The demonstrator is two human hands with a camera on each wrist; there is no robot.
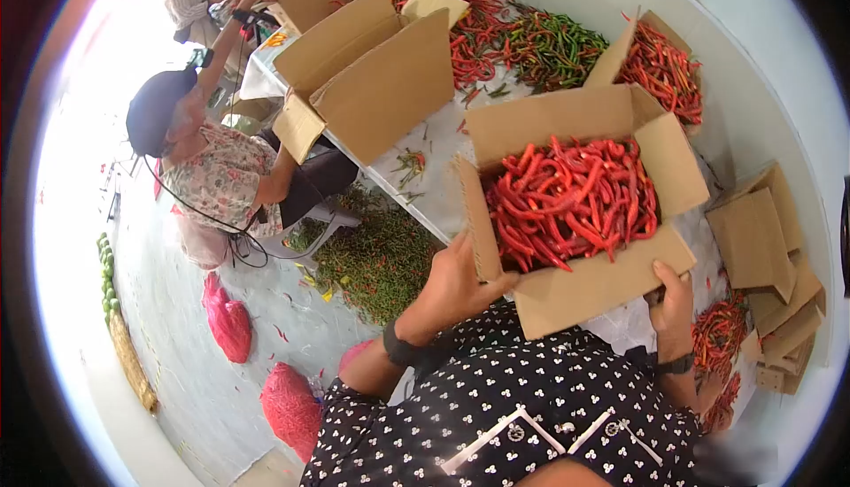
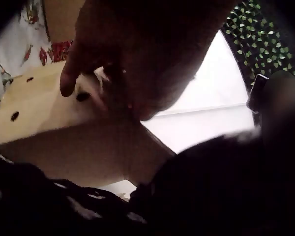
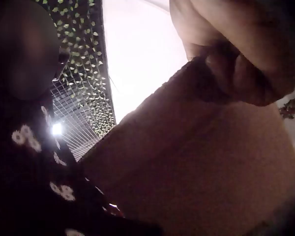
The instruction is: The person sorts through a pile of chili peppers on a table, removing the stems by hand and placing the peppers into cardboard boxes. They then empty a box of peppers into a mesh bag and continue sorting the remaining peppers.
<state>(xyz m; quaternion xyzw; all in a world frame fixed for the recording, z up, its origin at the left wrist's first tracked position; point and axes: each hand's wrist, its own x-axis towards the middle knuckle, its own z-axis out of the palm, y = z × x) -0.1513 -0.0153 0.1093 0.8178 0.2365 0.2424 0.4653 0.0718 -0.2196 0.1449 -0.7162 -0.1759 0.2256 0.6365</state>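
red chillies [image 1: 575, 199] filled a box [image 1: 593, 290], probably heavy, best held underneath; left hand [image 1: 456, 283] and right hand [image 1: 673, 301] gripped it.

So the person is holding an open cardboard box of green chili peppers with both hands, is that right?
Not quite: the chili peppers in the box are red, as the head view shows. The left hand and right hand do both hold the open cardboard box.
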